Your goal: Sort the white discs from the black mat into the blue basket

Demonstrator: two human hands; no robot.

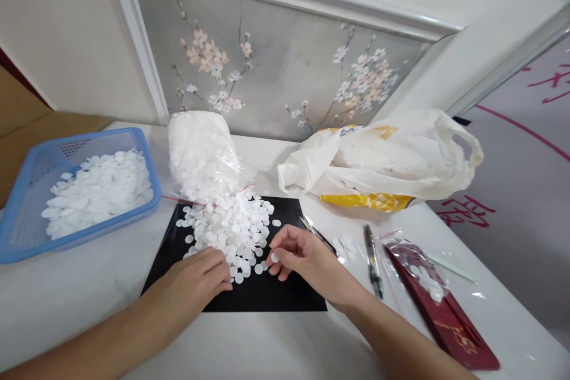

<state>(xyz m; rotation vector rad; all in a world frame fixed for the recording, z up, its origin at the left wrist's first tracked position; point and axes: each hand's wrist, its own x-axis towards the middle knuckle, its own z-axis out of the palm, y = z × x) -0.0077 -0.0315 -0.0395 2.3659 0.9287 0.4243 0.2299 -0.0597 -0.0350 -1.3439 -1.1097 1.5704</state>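
A heap of small white discs [236, 225] spills from a clear plastic bag [200, 148] onto a black sheet [276, 295]. My left hand [202, 276] rests at the near left edge of the heap, its fingers bent together; whatever lies under the fingertips is hidden. On the right side of the heap, my right hand [303, 258] pinches one white disc [274, 257] between thumb and fingers, just above the black sheet.
A blue basket [154, 175] of white discs stands at left. Tweezers or small scissors [318, 231], loose discs [344, 248], a black pen [373, 261] and a red packet [445, 309] lie right. Behind them is a white-yellow plastic bag [392, 160].
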